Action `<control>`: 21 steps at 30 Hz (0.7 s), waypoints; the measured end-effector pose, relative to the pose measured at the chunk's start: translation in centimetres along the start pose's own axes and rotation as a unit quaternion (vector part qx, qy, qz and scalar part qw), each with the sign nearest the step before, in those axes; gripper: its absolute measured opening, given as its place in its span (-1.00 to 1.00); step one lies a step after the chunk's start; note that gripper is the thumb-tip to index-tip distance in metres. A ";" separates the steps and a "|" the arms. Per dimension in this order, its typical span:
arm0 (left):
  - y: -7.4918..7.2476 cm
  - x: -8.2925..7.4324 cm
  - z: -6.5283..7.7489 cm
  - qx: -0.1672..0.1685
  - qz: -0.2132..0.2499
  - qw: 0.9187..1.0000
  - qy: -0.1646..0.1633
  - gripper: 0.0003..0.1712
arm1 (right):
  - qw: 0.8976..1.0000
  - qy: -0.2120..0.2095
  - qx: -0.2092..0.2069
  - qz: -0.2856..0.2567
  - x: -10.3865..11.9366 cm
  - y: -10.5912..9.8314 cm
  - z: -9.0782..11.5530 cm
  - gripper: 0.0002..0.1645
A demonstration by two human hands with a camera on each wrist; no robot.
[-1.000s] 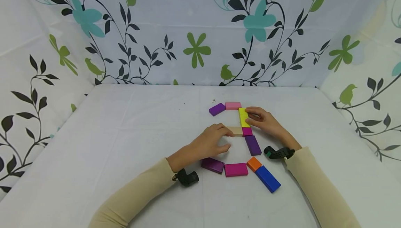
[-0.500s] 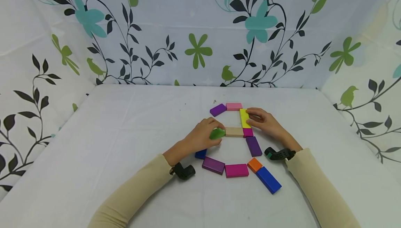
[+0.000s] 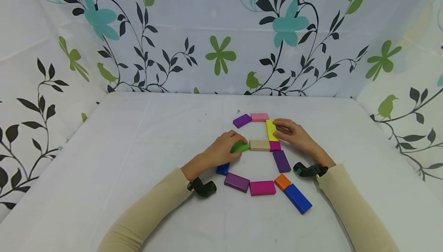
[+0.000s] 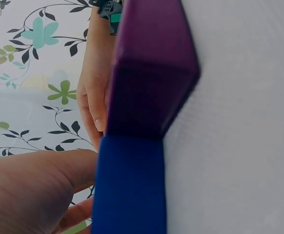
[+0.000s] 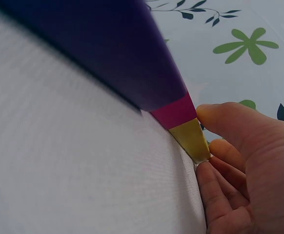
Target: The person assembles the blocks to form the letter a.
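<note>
My left hand [image 3: 223, 147] holds a green block [image 3: 240, 147] between thumb and fingers, its right end at the left end of a tan block [image 3: 259, 145]. My right hand [image 3: 293, 132] rests its thumb and fingertips along the right side of a yellow block [image 3: 272, 130]. In the right wrist view, the thumb [image 5: 225, 117] lies by the seam of the yellow block [image 5: 191, 139] and a small magenta block [image 5: 177, 111]. A blue block [image 3: 223, 168] lies below my left hand, partly covered by it. The left wrist view shows that blue block [image 4: 130, 190] up close.
A violet block [image 3: 242, 120] and a pink block [image 3: 259, 117] lie at the far end. Purple [image 3: 282, 161], plum [image 3: 237, 182], magenta [image 3: 262, 188], orange [image 3: 282, 182] and long blue [image 3: 298, 199] blocks lie nearer. Patterned cloth [image 3: 218, 29] stands behind the white table [image 3: 155, 129].
My left hand has drawn left and slightly back from the tan block, bringing the green block and the near-left blue block into sight. My right hand stays at the yellow block.
</note>
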State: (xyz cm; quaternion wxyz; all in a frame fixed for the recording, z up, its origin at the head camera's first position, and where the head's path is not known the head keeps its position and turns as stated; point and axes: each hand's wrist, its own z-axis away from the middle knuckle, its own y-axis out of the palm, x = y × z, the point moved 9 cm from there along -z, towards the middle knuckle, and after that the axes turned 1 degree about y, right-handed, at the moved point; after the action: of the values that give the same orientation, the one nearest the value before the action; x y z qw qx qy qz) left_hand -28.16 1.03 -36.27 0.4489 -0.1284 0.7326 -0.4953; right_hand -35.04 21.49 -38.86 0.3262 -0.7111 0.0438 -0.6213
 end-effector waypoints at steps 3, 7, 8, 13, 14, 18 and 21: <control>0.0 0.0 -0.1 -0.002 0.004 1.000 0.001 -0.63 | 1.000 0.000 0.001 0.000 -0.1 -0.1 0.0 -0.35; 0.2 0.1 -0.1 -0.003 0.008 1.000 0.001 -0.64 | 1.000 -0.001 0.001 0.001 -0.5 -0.1 -0.1 -0.36; 0.2 0.1 -0.1 -0.004 0.009 1.000 0.001 -0.64 | 1.000 -0.001 0.001 -0.001 -0.6 -0.1 -0.2 -0.36; 0.1 0.2 0.0 -0.006 0.010 1.000 0.002 -0.64 | 1.000 -0.003 0.002 0.002 -0.5 0.1 -0.3 -0.36; 0.0 0.3 0.0 -0.007 0.012 1.000 0.002 -0.63 | 1.000 -0.004 0.001 0.002 -0.5 0.1 -0.3 -0.36; -0.2 0.9 0.0 -0.019 0.029 0.999 -0.003 -0.63 | 1.000 -0.009 -0.002 0.000 -0.3 0.1 -0.3 -0.37; -0.6 1.5 0.1 -0.040 0.042 0.998 -0.014 -0.63 | 1.000 -0.014 -0.005 0.001 -0.3 0.1 -0.3 -0.37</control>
State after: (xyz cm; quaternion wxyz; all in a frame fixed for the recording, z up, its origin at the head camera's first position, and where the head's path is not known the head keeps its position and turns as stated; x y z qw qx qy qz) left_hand -29.04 -0.24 -36.55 0.4740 -0.1216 0.7502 -0.4447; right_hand -35.34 21.40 -39.15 0.3239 -0.7209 0.0427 -0.6111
